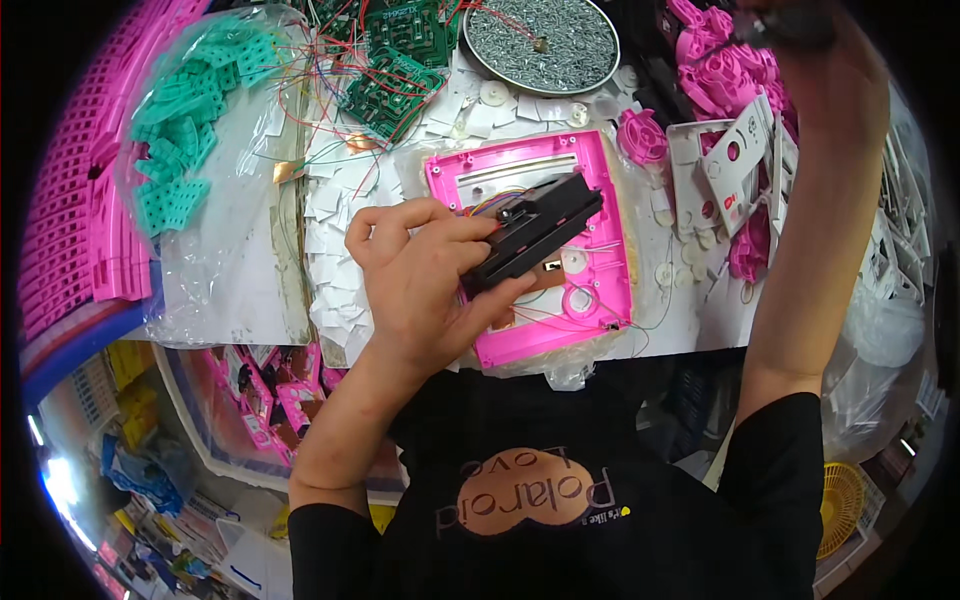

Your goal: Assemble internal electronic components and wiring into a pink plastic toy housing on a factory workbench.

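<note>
My left hand [415, 270] grips a black plastic module [540, 235], with the fingers along one side and the thumb below. The module is tilted over an open pink plastic housing [610, 270], which lies on the table. Coloured wires and a small brown circuit board [549, 277] show inside the housing, partly hidden under the module. At the upper right edge, my right hand [835, 35] is raised and closed around what looks like a dark-handled screwdriver [785, 27], its thin shaft pointing left. Dark shading there hides most of those fingers.
A round dish of screws [540, 45] stands at the back, beside green circuit boards [395, 95] with loose wires. Teal plastic parts [180, 130] lie in a clear bag on the left. Pink parts [725, 65] and white panels [735, 165] crowd the right. White paper squares [340, 230] cover the table's middle.
</note>
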Demonstrator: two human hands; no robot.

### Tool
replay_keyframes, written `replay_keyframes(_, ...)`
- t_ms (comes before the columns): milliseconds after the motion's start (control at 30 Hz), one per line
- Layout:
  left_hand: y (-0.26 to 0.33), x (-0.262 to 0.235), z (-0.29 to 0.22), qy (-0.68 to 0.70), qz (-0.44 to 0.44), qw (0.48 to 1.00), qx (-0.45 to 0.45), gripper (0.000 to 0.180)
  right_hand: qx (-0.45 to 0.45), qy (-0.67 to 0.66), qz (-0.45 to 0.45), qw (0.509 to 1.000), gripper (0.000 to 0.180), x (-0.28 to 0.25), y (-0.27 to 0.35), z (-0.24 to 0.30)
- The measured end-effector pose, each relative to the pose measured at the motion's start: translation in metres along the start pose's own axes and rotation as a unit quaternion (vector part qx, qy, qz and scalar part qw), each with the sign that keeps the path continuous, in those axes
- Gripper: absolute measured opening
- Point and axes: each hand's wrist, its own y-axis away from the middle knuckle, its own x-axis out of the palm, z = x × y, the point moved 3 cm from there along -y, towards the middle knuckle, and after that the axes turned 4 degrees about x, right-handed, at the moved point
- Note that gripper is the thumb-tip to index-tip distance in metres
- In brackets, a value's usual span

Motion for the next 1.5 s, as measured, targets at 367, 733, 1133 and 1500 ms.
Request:
replay_keyframes(367,-0.001,0.004,0.002,0.008,-0.03,0.999,-0.009,0.043,0.036,-0.138,0.337,0.931,0.046,0.051,0.079,-0.021)
replay_keyframes(733,0.0,0.003,0.003,0.01,-0.032,0.999,-0.007,0.048,0.05,-0.099,0.267,0.957,0.052,0.066,0.088,-0.023)
replay_keyframes(1133,0.001,-0.003,0.013,0.068,-0.024,0.993,-0.09,0.043,-0.044,0.347,-0.076,0.934,0.117,0.031,0.139,-0.014)
replay_keyframes(1500,0.01,0.002,0.005,0.045,-0.019,0.991,-0.121,0.066,0.046,0.349,0.322,0.879,0.04,0.033,0.094,-0.051)
